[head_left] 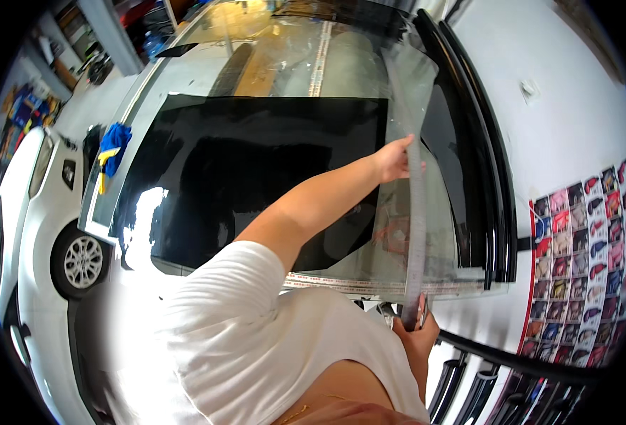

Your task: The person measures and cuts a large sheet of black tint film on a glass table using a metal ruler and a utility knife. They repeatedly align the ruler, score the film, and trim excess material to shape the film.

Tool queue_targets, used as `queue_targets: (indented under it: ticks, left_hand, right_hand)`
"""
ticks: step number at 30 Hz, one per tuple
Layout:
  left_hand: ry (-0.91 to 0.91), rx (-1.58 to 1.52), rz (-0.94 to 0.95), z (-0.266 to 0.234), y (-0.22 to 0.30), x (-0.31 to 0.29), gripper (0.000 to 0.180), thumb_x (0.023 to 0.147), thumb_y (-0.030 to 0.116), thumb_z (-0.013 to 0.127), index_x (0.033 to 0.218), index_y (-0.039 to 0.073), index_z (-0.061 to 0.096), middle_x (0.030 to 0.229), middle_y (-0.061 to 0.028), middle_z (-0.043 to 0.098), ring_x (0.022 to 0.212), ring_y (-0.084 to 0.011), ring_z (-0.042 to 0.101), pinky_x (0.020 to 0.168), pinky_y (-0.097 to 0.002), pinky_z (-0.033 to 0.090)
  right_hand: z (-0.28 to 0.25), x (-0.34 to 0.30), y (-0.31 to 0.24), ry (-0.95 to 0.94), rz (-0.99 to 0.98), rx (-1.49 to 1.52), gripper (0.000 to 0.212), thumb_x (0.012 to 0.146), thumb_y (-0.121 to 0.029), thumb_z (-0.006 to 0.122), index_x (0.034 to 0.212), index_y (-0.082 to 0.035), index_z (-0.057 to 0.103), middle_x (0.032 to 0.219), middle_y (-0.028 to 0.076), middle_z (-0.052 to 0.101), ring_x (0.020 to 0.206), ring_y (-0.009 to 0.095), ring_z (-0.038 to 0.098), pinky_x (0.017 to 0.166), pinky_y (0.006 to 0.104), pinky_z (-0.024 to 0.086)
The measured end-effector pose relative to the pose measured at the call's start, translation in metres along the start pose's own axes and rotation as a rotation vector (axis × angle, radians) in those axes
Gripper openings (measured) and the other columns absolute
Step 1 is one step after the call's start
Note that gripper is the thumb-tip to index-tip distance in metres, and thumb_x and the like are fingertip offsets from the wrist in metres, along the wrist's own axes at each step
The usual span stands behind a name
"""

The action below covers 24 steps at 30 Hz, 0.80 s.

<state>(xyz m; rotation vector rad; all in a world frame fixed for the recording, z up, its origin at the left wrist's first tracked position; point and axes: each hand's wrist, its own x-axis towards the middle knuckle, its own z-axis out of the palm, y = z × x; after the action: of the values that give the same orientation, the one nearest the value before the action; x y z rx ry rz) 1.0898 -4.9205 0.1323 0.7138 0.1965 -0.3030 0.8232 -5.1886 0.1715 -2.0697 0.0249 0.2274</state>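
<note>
A long, translucent strip of plastic film (416,212) runs from far to near over the right part of the glass table (370,283). My left hand (396,159) reaches across and pinches the strip partway along, thumb on top. At the near end, beyond the table's front edge, my right hand (418,331) is closed around the strip's end. A small dark or metallic thing shows between those fingers, too small to name. Left of the strip lies a large sheet of dark tint film (256,163), cut with curved and slanted edges.
Long black rolls (476,156) line the table's right side by a white wall. A blue cloth with a yellow-handled tool (111,152) rests at the left edge. A white car (51,212) stands on the left. More black rolls (469,389) are below right, near a sample poster (575,262).
</note>
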Motion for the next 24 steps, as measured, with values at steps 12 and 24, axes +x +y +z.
queue_targets:
  ticks: [12, 24]
  left_hand:
    - [0.221, 0.53, 0.699, 0.094, 0.1, 0.005, 0.027, 0.095, 0.019, 0.044, 0.095, -0.003, 0.059, 0.099, -0.0159, 0.067, 0.088, -0.0243, 0.065, 0.084, -0.0351, 0.051]
    - [1.082, 0.264, 1.067, -0.105, 0.031, -0.421, 0.019, 0.093, 0.017, 0.053, 0.105, 0.003, 0.058, 0.092, -0.0081, 0.063, 0.082, -0.02, 0.061, 0.065, -0.0276, 0.052]
  right_hand:
    - [-0.161, 0.176, 0.133, 0.083, -0.624, -0.28, 0.06, 0.06, 0.003, 0.069, 0.119, -0.003, 0.06, 0.079, 0.01, 0.058, 0.067, 0.022, 0.059, 0.063, 0.0302, 0.049]
    - [-0.044, 0.405, 0.083, -0.491, -0.692, 0.016, 0.05, 0.065, 0.014, 0.053, 0.11, -0.004, 0.065, 0.11, 0.008, 0.058, 0.097, 0.019, 0.06, 0.081, 0.0278, 0.048]
